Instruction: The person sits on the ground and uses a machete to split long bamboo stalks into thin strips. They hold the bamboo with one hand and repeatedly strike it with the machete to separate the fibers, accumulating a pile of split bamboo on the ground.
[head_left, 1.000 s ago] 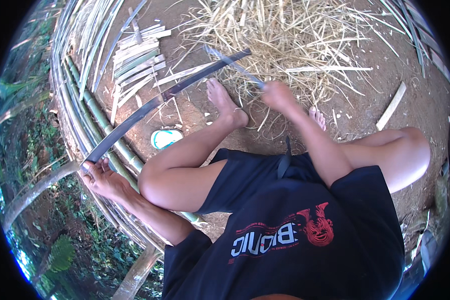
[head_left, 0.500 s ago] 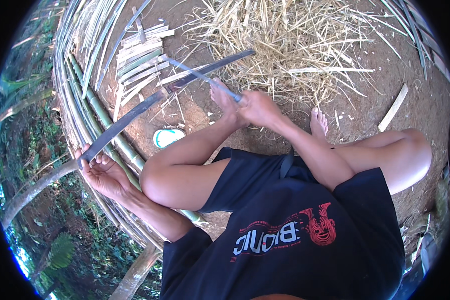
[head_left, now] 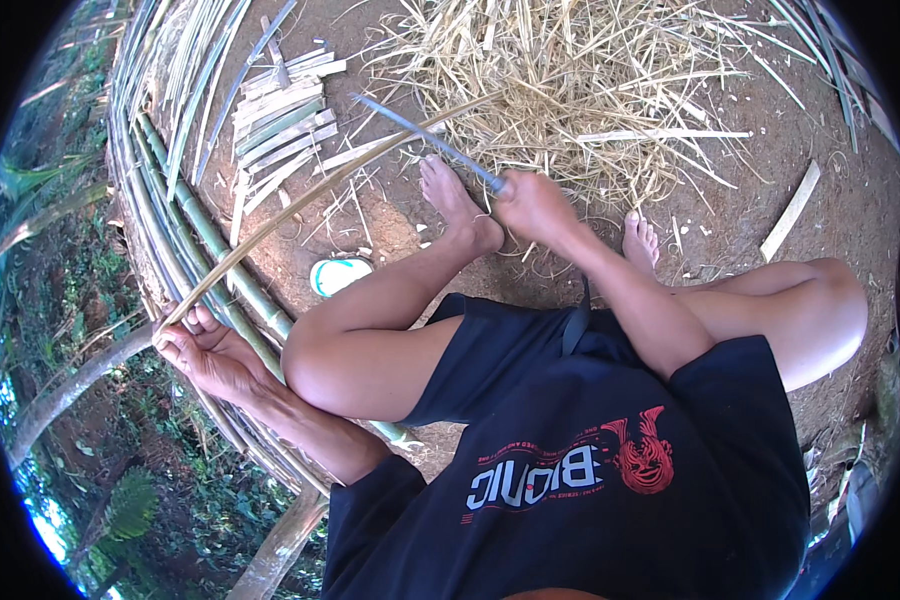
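My left hand (head_left: 215,352) pinches the lower end of a long, thin bamboo strip (head_left: 295,207) between thumb and fingers. The strip slants up to the right, its tan side showing, and its far end reaches over a heap of shavings. My right hand (head_left: 537,210) is closed around the handle of a knife, mostly hidden in the fist. Its narrow grey blade (head_left: 430,140) points up and to the left. In the picture the blade lies over the upper part of the strip; whether they touch I cannot tell.
Pale shavings (head_left: 570,100) are heaped beyond my bare feet. Short split slats (head_left: 285,125) lie at the upper left, with green bamboo poles (head_left: 195,220) beside them. A white and teal round thing (head_left: 340,276) rests near my knee, and a loose slat (head_left: 790,212) lies at right.
The bamboo strip has been turned from its dark face to its tan side. My right hand and the knife have shifted a little to the right. The left hand stays nearly in place.
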Motion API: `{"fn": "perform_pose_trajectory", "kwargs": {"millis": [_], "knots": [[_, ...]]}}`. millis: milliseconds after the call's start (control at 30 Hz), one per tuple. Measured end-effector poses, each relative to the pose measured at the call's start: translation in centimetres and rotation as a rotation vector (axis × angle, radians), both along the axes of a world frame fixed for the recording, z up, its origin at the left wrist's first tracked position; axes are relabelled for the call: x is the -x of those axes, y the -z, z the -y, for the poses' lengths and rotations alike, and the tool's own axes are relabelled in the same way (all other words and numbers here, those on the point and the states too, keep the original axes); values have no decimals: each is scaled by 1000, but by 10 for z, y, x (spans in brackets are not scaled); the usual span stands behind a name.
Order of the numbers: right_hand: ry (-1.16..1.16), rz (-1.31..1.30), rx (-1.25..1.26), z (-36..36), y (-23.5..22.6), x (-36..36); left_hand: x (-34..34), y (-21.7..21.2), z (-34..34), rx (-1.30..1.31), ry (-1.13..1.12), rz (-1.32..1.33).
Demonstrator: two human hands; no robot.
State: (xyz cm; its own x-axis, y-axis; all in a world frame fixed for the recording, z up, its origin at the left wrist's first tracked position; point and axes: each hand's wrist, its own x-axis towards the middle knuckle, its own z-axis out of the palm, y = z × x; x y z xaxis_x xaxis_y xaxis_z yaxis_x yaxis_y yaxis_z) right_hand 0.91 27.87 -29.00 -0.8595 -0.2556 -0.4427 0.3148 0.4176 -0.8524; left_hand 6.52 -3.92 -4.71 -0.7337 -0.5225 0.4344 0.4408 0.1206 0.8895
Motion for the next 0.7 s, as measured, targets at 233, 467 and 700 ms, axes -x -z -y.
{"fn": "perform_pose_trajectory", "kwargs": {"millis": [233,467,700], "knots": [[-221,-307,32,22,-37,-27,5,-6,-20,1,-76,29],[-108,-168,15,14,-25,-16,6,-3,-15,58,-85,16],[-26,-190,-58,2,14,-8,3,-4,-16,44,-52,13]]}}
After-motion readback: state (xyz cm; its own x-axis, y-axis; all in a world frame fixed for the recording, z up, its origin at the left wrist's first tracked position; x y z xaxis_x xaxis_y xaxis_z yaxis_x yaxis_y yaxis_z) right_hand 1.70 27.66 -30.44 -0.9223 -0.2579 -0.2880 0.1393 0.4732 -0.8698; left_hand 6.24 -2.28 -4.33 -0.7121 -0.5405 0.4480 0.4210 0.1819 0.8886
